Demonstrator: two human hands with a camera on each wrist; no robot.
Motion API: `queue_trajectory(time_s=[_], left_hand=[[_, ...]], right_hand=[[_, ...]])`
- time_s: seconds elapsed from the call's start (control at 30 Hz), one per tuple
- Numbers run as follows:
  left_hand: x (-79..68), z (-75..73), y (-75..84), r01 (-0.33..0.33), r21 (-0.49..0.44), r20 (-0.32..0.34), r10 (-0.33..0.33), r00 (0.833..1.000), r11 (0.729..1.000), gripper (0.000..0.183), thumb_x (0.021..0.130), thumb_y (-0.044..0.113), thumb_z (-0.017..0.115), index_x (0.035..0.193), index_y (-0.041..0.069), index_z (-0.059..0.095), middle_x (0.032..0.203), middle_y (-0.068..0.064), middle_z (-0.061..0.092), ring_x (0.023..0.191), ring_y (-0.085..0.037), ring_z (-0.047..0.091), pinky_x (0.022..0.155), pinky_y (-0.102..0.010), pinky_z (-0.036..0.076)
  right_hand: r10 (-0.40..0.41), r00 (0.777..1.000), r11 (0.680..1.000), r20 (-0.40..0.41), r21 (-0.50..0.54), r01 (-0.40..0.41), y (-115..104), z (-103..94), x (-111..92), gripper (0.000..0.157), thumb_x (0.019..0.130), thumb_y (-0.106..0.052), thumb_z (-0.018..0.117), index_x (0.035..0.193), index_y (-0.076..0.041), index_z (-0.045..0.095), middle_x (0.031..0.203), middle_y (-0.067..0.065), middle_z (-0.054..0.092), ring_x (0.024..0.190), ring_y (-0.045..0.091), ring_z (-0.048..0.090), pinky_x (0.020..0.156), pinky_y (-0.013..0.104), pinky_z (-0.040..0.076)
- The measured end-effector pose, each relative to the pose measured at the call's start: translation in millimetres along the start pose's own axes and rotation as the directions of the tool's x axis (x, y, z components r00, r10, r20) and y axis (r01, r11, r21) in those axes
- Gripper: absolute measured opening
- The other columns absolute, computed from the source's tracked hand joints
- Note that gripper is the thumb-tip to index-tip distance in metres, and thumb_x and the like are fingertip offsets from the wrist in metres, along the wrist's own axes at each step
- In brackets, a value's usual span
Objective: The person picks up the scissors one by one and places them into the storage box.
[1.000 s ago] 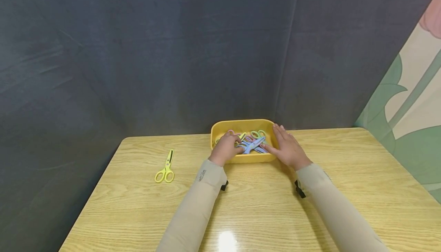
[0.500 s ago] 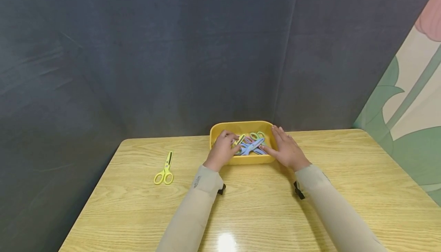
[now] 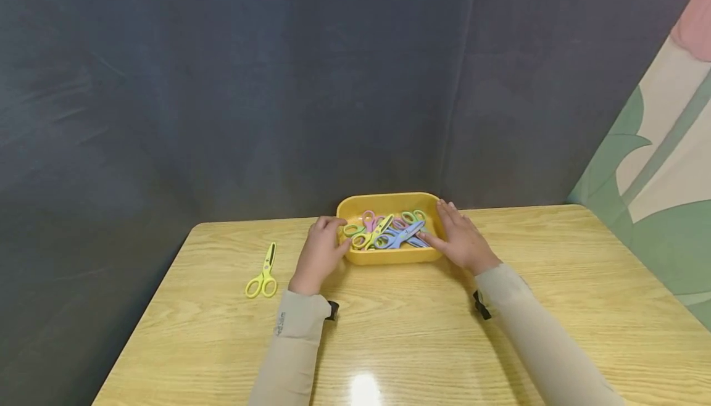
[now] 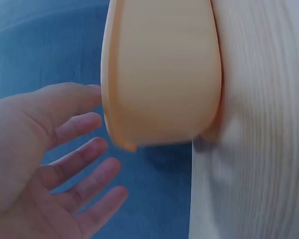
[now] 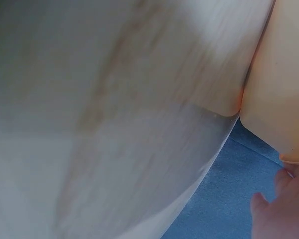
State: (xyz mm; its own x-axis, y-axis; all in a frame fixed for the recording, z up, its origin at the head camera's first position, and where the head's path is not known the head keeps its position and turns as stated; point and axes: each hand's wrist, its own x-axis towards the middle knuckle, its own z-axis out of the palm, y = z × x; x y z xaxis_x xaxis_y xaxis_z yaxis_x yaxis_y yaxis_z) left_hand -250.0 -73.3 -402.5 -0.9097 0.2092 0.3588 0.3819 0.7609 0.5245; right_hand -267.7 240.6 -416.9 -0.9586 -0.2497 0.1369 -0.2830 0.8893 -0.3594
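A yellow plastic bin (image 3: 395, 258) stands at the table's back edge. Inside it lie several children's scissors, with a yellow pair (image 3: 373, 232) and a blue pair (image 3: 401, 234) on top. My left hand (image 3: 319, 250) is at the bin's left end, thumb by the rim; in the left wrist view its fingers are spread with nothing in them. My right hand (image 3: 463, 239) rests at the right end with straight fingers along the rim, its thumb reaching over toward the blue scissors. Another yellow pair of scissors (image 3: 263, 273) lies on the table to the left, blades pointing away.
The wooden table (image 3: 400, 338) runs up to a dark cloth (image 3: 305, 97) hanging right behind the bin. At the far right is a panel with a flower pattern (image 3: 661, 208).
My left hand has come out of the bin, moving left to its left end, and uncovered the yellow, green and pink scissors. The right hand has stayed in place.
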Motion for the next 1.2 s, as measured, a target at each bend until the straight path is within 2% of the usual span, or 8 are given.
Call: queue_trajectory(time_s=[0.1, 0.33, 0.67, 0.87, 1.2], left_hand=[[-0.7, -4.2, -4.1, 0.017, 0.021, 0.001, -0.017, 1.000, 1.000, 0.040, 0.096, 0.018, 0.073, 0.131, 0.003, 0.064, 0.131, -0.020, 0.058, 0.122, -0.040, 0.056, 0.102, -0.049, 0.049], [-1.3, -14.4, -11.5, 0.071, -0.007, -0.013, -0.071, 0.997, 0.997, 0.042, 0.097, 0.019, 0.071, 0.134, 0.002, 0.063, 0.131, -0.022, 0.058, 0.124, -0.040, 0.055, 0.105, -0.052, 0.046], [-10.2, -35.8, -33.4, 0.186, -0.033, -0.020, -0.186, 0.982, 0.982, 0.043, 0.099, 0.018, 0.067, 0.136, 0.000, 0.060, 0.138, -0.026, 0.053, 0.128, -0.044, 0.051, 0.105, -0.056, 0.044], [-16.7, -47.2, -50.6, 0.263, -0.041, 0.003, -0.263, 0.965, 0.964, 0.046, 0.100, 0.017, 0.065, 0.141, -0.001, 0.055, 0.143, -0.030, 0.047, 0.131, -0.049, 0.046, 0.105, -0.059, 0.042], [-25.8, -57.3, -71.6, 0.403, -0.034, 0.118, -0.396, 0.910, 0.915, 0.054, 0.102, 0.021, 0.060, 0.148, -0.005, 0.045, 0.149, -0.036, 0.036, 0.136, -0.054, 0.037, 0.109, -0.063, 0.037]], right_hand=[[0.002, 1.000, 1.000, 0.003, -0.007, -0.002, 2, -2.7, 0, 0.091, 0.103, -0.053, 0.049, 0.160, 0.005, 0.010, 0.167, 0.024, 0.010, 0.154, 0.041, 0.007, 0.122, 0.058, 0.009], [0.011, 1.000, 1.000, 0.018, -0.001, -0.011, 5, -4.4, -2, 0.092, 0.102, -0.054, 0.049, 0.161, 0.004, 0.008, 0.167, 0.023, 0.008, 0.154, 0.041, 0.006, 0.122, 0.059, 0.008], [0.010, 1.000, 1.000, 0.007, 0.017, -0.010, 6, -2.1, -3, 0.093, 0.101, -0.057, 0.050, 0.161, 0.003, 0.010, 0.168, 0.022, 0.010, 0.155, 0.039, 0.007, 0.122, 0.059, 0.009], [0.006, 1.000, 1.000, 0.012, 0.016, -0.006, 6, -0.9, -2, 0.093, 0.102, -0.056, 0.049, 0.161, 0.004, 0.009, 0.168, 0.023, 0.009, 0.155, 0.040, 0.007, 0.122, 0.059, 0.008], [0.010, 1.000, 1.000, 0.019, 0.011, -0.010, 7, -1.2, -3, 0.094, 0.102, -0.059, 0.047, 0.161, 0.003, 0.008, 0.168, 0.023, 0.008, 0.154, 0.040, 0.006, 0.122, 0.059, 0.008]])
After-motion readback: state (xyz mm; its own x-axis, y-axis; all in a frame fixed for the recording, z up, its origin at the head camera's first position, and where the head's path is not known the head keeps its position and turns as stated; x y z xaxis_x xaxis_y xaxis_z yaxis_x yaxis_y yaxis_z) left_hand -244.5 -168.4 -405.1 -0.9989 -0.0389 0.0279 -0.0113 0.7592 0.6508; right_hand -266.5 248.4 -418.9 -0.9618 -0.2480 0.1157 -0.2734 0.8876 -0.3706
